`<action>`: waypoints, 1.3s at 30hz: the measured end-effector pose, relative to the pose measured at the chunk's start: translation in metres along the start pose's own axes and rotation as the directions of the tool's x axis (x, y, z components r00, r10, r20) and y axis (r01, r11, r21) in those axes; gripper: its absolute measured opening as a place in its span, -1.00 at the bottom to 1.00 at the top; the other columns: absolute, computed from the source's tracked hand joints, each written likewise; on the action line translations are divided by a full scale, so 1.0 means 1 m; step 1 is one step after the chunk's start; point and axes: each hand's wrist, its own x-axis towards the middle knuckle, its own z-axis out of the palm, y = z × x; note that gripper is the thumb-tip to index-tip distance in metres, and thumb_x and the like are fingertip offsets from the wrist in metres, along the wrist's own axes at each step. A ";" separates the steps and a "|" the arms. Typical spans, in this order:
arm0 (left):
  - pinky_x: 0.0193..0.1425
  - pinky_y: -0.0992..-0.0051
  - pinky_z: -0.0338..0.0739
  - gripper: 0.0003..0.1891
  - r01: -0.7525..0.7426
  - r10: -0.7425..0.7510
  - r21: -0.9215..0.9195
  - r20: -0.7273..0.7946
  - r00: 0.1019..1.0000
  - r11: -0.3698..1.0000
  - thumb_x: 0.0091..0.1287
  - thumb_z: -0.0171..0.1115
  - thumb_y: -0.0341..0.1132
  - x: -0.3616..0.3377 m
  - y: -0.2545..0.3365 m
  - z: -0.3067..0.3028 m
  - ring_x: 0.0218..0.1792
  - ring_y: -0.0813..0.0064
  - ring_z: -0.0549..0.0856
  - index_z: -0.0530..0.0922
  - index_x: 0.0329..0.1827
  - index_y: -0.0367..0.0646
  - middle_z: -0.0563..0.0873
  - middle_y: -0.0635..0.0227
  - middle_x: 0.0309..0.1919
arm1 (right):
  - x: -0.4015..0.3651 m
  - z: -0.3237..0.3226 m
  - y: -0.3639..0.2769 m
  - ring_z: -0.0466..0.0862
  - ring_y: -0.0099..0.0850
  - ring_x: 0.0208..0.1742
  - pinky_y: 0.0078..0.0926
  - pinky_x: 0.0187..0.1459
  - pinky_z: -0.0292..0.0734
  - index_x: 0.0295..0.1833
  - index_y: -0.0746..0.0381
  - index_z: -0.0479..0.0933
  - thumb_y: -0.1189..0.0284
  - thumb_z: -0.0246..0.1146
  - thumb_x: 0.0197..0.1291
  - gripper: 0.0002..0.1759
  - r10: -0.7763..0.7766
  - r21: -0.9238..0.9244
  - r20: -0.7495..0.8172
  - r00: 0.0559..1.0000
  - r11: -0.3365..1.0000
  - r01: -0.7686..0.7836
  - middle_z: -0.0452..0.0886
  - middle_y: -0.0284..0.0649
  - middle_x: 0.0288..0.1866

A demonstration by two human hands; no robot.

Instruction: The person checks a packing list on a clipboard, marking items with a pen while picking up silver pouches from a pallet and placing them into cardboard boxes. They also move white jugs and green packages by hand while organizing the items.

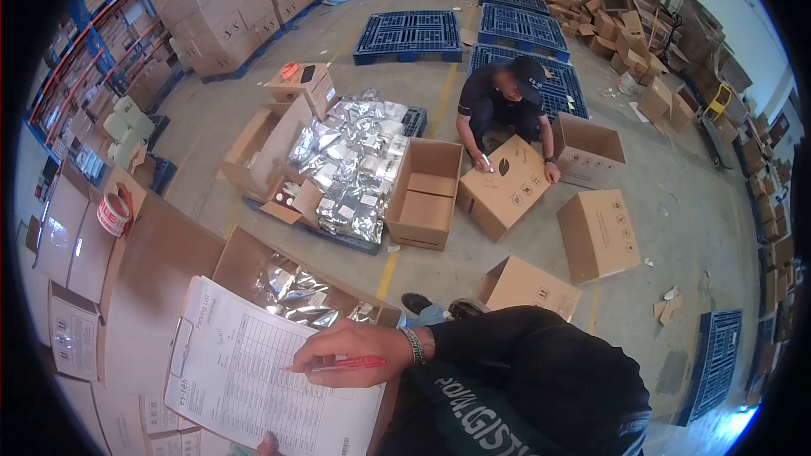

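Observation:
My right hand (355, 350) is closed around a red pen (359, 362), its tip near the printed rows of a packing list (253, 371). The sheet lies on a clipboard (179, 346) with a metal clip at its upper left. Only the thumb of my left hand (268, 445) shows, pressed on the clipboard's lower edge; the other fingers are hidden. Just beyond the clipboard stands an open carton (241, 262) holding silvery foil bags (291, 287). A roll of red-and-white tape (115, 213) sits on cardboard at the left.
A co-worker (503, 101) crouches ahead, marking a large carton (507, 190) with one hand. Beside it, an open carton (422, 194) adjoins a pallet piled with foil bags (355, 160). Blue pallets (407, 34) and a heap of boxes (621, 29) lie farther back.

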 end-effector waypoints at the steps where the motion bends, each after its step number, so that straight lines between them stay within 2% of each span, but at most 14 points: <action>1: 0.32 0.14 0.42 -0.16 -0.013 0.013 0.011 0.000 1.000 1.000 0.41 0.08 0.09 -0.001 -0.002 -0.001 0.35 0.10 0.43 0.10 0.57 -0.33 0.30 -0.05 0.49 | 0.000 0.000 -0.001 0.72 -0.20 -0.07 -0.31 -0.01 0.60 0.06 0.36 0.55 0.36 0.23 0.36 -0.70 0.004 0.001 0.007 1.000 1.000 -0.004 0.69 -0.02 -0.09; 8: 0.36 0.02 0.40 -0.08 -0.074 0.073 0.028 0.028 0.997 0.997 0.35 0.08 0.18 -0.012 -0.034 -0.025 0.43 0.00 0.37 0.08 0.58 -0.33 0.23 -0.07 0.54 | 0.002 0.002 0.000 0.70 -0.21 -0.09 -0.32 -0.03 0.58 0.05 0.36 0.55 0.36 0.22 0.37 -0.71 0.001 0.007 0.029 1.000 1.000 -0.001 0.68 -0.04 -0.12; 15: 0.36 0.03 0.40 -0.12 0.088 -0.089 -0.167 0.001 0.996 0.982 0.36 0.09 0.13 -0.015 0.055 0.019 0.42 -0.01 0.39 0.09 0.57 -0.33 0.26 -0.08 0.52 | 0.006 0.003 -0.003 0.70 -0.23 -0.10 -0.33 -0.02 0.58 0.05 0.35 0.55 0.35 0.21 0.39 -0.71 -0.017 0.000 0.043 0.999 1.000 0.017 0.67 -0.04 -0.13; 19: 0.36 0.04 0.41 -0.14 0.156 -0.155 -0.282 0.027 0.988 0.947 0.37 0.09 0.10 -0.016 0.080 0.033 0.41 -0.01 0.40 0.10 0.56 -0.33 0.27 -0.09 0.51 | 0.008 0.005 0.004 0.73 -0.31 -0.16 -0.42 -0.13 0.61 0.12 0.30 0.59 0.44 0.28 0.33 -0.70 -0.065 -0.051 0.034 0.997 0.997 0.066 0.72 -0.13 -0.04; 24: 0.36 0.05 0.41 -0.16 0.210 -0.204 -0.372 0.055 0.977 0.904 0.37 0.09 0.07 -0.017 0.096 0.041 0.40 -0.02 0.41 0.12 0.56 -0.33 0.29 -0.10 0.49 | 0.009 0.003 0.000 0.72 -0.30 -0.12 -0.41 -0.10 0.61 0.12 0.31 0.58 0.43 0.28 0.33 -0.71 -0.034 -0.063 0.059 0.998 0.997 0.037 0.71 -0.12 -0.03; 27: 0.36 0.06 0.41 -0.18 0.235 -0.227 -0.406 0.069 0.971 0.883 0.38 0.09 0.05 -0.018 0.102 0.045 0.39 -0.02 0.41 0.12 0.55 -0.33 0.30 -0.11 0.49 | 0.009 0.006 0.009 0.73 -0.29 -0.10 -0.41 -0.09 0.62 0.12 0.32 0.58 0.42 0.28 0.34 -0.70 -0.079 -0.055 0.040 0.996 0.995 0.081 0.71 -0.11 -0.02; 30: 0.36 0.07 0.41 -0.19 0.256 -0.246 -0.428 0.081 0.966 0.867 0.38 0.10 0.03 -0.018 0.106 0.047 0.39 -0.02 0.42 0.13 0.55 -0.33 0.31 -0.11 0.48 | 0.009 0.006 0.004 0.70 -0.22 -0.11 -0.32 -0.03 0.58 0.05 0.35 0.55 0.36 0.22 0.37 -0.72 -0.037 0.006 0.043 0.998 0.999 0.037 0.68 -0.05 -0.13; 39: 0.36 0.08 0.41 -0.24 0.313 -0.296 -0.477 0.114 0.948 0.821 0.40 0.10 -0.04 -0.017 0.111 0.047 0.37 -0.03 0.44 0.15 0.54 -0.33 0.34 -0.13 0.45 | 0.011 0.007 0.003 0.71 -0.20 -0.08 -0.30 -0.02 0.58 0.05 0.35 0.55 0.36 0.23 0.36 -0.71 -0.018 -0.007 0.047 0.999 1.000 0.018 0.68 -0.04 -0.11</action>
